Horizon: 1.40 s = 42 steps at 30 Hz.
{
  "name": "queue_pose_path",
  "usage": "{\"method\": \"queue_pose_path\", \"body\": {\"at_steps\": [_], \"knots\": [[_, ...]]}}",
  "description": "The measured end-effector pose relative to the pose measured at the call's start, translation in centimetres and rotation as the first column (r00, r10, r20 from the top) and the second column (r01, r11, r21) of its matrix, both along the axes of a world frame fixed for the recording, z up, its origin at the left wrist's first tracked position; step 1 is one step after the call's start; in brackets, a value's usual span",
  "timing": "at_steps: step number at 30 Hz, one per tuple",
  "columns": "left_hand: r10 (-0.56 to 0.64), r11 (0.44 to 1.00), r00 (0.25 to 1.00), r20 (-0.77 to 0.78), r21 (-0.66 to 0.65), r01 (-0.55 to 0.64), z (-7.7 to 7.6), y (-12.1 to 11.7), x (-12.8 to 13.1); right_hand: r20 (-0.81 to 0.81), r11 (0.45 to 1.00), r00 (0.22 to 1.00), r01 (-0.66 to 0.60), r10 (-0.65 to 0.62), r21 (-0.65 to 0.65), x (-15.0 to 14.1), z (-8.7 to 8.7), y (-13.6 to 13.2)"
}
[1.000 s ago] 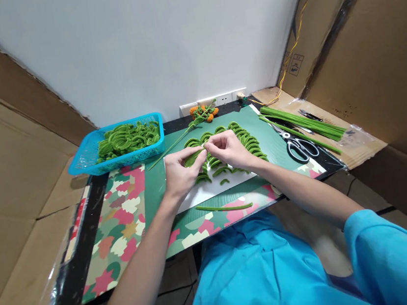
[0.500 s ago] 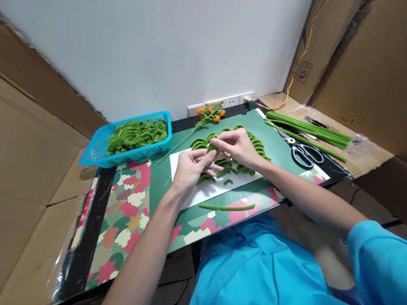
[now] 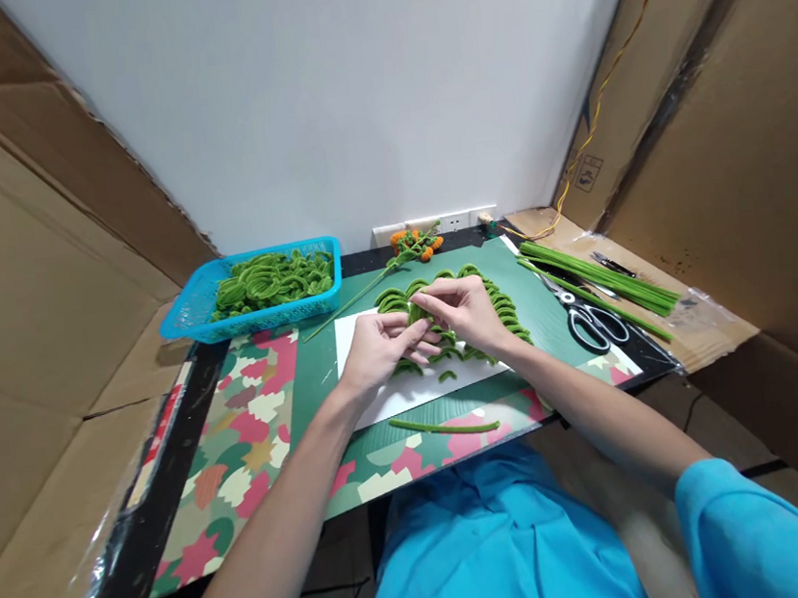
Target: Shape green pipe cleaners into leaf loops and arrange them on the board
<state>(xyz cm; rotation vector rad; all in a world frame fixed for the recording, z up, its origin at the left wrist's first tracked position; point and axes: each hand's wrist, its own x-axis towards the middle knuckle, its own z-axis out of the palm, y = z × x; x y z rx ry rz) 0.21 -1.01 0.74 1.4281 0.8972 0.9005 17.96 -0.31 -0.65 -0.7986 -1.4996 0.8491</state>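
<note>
Spread wider since a second ago: left hand (image 3: 372, 349), with fingers now fanned out just below the right hand (image 3: 469, 310). Right grip pinched together on a fuzzy green piece (image 3: 416, 312), between both hands above the white sheet (image 3: 396, 396); left grip impossible to tell. Press lightly, brace from below, avoid brushing the curved green strips (image 3: 506, 305) nearby.

Extends both bare forearms (image 3: 276, 513) forward and inward. Curves left hand (image 3: 374, 350) with fingers (image 3: 394, 320) partly spread, pinching thumb (image 3: 435, 306) and forefinger (image 3: 435, 288) of right hand (image 3: 469, 312) close beside it.
</note>
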Motion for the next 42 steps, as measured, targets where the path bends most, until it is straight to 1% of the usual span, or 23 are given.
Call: {"method": "queue_pose_path", "body": {"at_steps": [2,4,6,10,13,15,17,20,21,22,26,29,35,37,42], "knots": [[-0.01,1.0,1.0,-0.007,0.008,0.01,0.0,0.1,-0.2,-0.017,0.987,0.992,-0.128,0.127,-0.093,0.5,0.1,0.5],[0.019,0.999,1.0,-0.008,0.037,-0.019,-0.2,0.2,-0.2,0.01,0.975,0.982,-0.184,0.187,-0.126,1.1,0.2,0.9],[0.074,0.994,0.997,-0.008,0.087,-0.073,-0.4,0.2,-0.2,0.09,0.984,0.983,-0.151,0.16,-0.096,1.6,0.3,1.2],[0.189,0.959,0.982,-0.023,0.218,-0.18,-1.0,0.2,0.0,0.278,0.998,0.96,-0.037,0.021,0.053,2.0,0.4,1.0],[0.245,0.929,0.968,-0.043,0.295,-0.222,-1.2,0.1,-0.1,0.379,0.987,0.925,-0.031,-0.032,0.157,1.9,0.4,0.6],[0.275,0.912,0.96,-0.049,0.33,-0.244,-1.2,0.1,-0.2,0.405,0.98,0.913,-0.044,-0.038,0.192,1.9,0.3,0.5],[0.325,0.871,0.942,-0.08,0.413,-0.265,-1.2,0.1,-0.3,0.402,0.977,0.915,-0.05,-0.039,0.207,1.8,0.3,0.4],[0.418,0.765,0.897,-0.146,0.589,-0.26,-1.3,0.0,-0.3,0.417,0.973,0.908,-0.068,-0.031,0.221,1.7,0.3,0.4],[0.434,0.739,0.886,-0.16,0.626,-0.249,-1.3,0.0,-0.3,0.423,0.973,0.905,-0.068,-0.033,0.22,1.7,0.2,0.4],[0.44,0.725,0.882,-0.167,0.645,-0.24,-1.4,0.0,-0.2,0.423,0.975,0.905,-0.06,-0.037,0.215,1.6,0.2,0.4],[0.442,0.7,0.881,-0.169,0.68,-0.221,-1.5,-0.2,-0.1,0.345,0.987,0.937,0.003,-0.06,0.163,1.2,0.0,0.5],[0.444,0.686,0.882,-0.156,0.692,-0.223,-1.6,-0.2,0.1,0.306,0.989,0.95,0.024,-0.068,0.144,0.9,-0.2,0.5],[0.477,0.656,0.873,-0.104,0.703,-0.275,-1.7,-0.1,0.2,0.354,0.982,0.928,0.053,-0.115,0.182,0.9,-0.6,0.6],[0.479,0.661,0.874,-0.087,0.69,-0.293,-1.7,0.0,0.2,0.349,0.984,0.932,0.041,-0.101,0.173,1.0,-0.7,0.7],[0.46,0.694,0.886,-0.058,0.646,-0.318,-1.9,0.3,0.1,0.276,0.996,0.961,-0.015,-0.011,0.09,1.1,-0.5,0.8]]}}
